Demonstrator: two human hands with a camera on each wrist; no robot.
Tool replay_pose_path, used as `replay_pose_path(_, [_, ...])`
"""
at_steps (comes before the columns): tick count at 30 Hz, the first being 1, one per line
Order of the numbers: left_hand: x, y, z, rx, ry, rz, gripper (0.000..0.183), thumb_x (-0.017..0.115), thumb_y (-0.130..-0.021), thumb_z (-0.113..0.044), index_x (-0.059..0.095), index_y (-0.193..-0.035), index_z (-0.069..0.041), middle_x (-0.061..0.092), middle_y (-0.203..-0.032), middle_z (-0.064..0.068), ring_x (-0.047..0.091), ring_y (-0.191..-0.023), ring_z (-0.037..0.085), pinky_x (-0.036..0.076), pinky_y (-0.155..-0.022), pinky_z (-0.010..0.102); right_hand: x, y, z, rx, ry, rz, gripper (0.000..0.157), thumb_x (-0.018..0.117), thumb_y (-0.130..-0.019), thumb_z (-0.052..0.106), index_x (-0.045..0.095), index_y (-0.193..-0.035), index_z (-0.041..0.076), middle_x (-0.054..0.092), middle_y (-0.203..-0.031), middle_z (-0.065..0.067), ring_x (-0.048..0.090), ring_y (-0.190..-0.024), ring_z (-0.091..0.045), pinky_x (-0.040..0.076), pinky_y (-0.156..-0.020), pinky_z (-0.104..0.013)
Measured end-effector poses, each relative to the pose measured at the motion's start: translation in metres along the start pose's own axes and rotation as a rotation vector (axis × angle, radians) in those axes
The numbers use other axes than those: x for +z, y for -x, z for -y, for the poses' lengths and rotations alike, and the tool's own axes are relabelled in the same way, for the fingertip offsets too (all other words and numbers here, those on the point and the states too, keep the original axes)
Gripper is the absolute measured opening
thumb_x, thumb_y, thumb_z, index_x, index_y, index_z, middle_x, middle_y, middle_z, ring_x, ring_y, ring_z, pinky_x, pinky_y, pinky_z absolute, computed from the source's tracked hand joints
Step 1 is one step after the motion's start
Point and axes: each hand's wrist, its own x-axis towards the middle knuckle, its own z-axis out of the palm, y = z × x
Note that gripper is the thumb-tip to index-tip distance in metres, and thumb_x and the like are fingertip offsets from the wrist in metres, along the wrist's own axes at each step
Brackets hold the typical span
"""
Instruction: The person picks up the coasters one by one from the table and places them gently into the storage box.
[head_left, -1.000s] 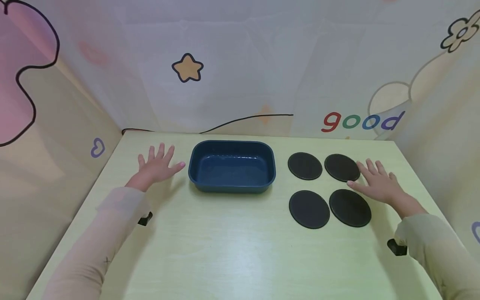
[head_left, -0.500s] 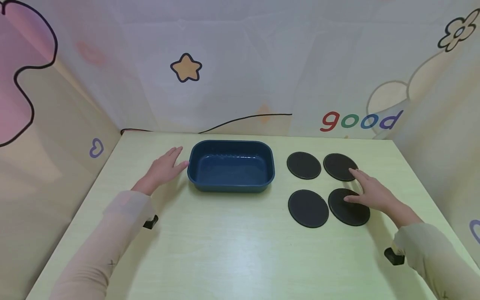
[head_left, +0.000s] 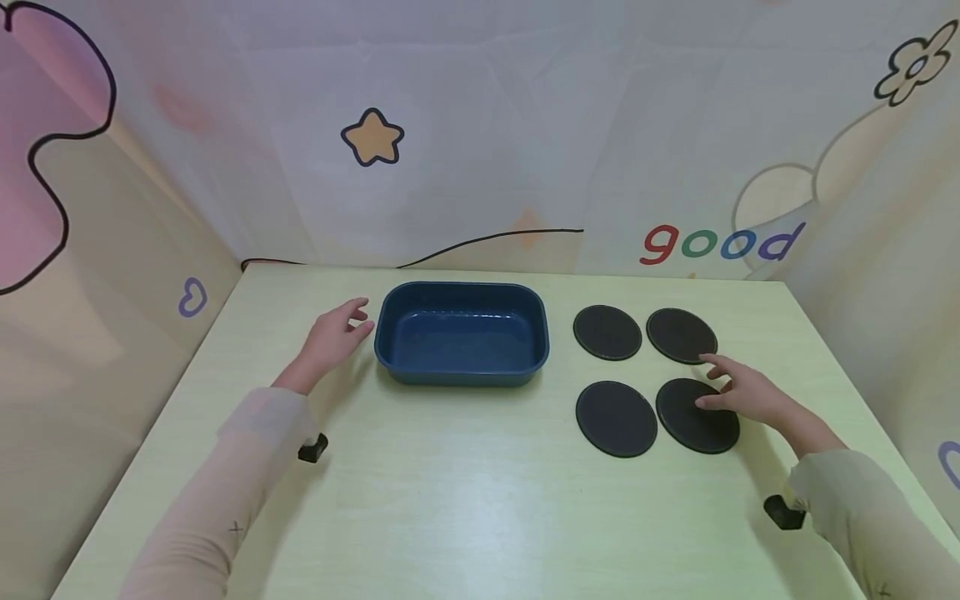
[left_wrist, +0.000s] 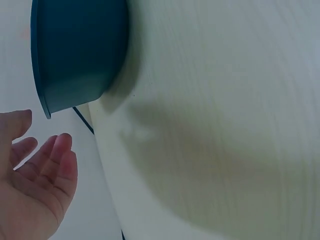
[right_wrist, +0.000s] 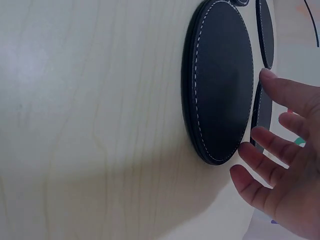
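Observation:
A dark blue rectangular dish (head_left: 461,375) stands at the back middle of the table. My left hand (head_left: 330,342) is in the air just left of its rim, fingers loosely bent, holding nothing; in the left wrist view, a gap shows between the fingers and the dish (left_wrist: 75,65). Several round black coasters lie to the dish's right. Over the near right coaster (head_left: 697,421) hovers my right hand (head_left: 753,396), thumb and fingers spread apart with nothing between them. The right wrist view shows white stitching round that coaster (right_wrist: 222,85).
Other coasters are the far right one (head_left: 681,335), the far left one (head_left: 607,332) and the near left one (head_left: 617,419). A pale wood-grain table (head_left: 450,500) carries everything. Behind it hangs a printed cloth (head_left: 480,150), and cloth also encloses both sides.
The left hand has moved right toward the dish and its spread fingers have bent. My right hand has shifted left and nearer, over the near right coaster, its fingers curling slightly.

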Motion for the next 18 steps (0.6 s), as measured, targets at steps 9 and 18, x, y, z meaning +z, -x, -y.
replay_pose_path(9, [0.006,-0.001,0.002,-0.132,0.257,0.057,0.045,0.046,-0.092,-0.017,0.034,-0.133,-0.006,0.052,-0.113,0.018,0.056,-0.092,0.028,0.051,-0.073,0.032,-0.001,-0.003,-0.007,-0.001,-0.057,0.048,0.068,0.064,-0.080,0.026,0.032,-0.128,-0.007,0.042,-0.113,-0.032,0.046,-0.097,-0.041,0.045,-0.075,-0.042])
replay_pose_path(18, [0.011,-0.002,-0.001,-0.170,0.407,0.081,0.044,0.048,-0.091,-0.015,0.037,-0.132,-0.004,0.050,-0.107,0.018,0.055,-0.077,0.016,0.051,-0.065,0.022,0.000,-0.008,-0.010,-0.003,-0.068,0.058,0.058,0.064,-0.079,0.021,0.039,-0.123,-0.007,0.044,-0.108,-0.029,0.046,-0.092,-0.035,0.043,-0.073,-0.038])
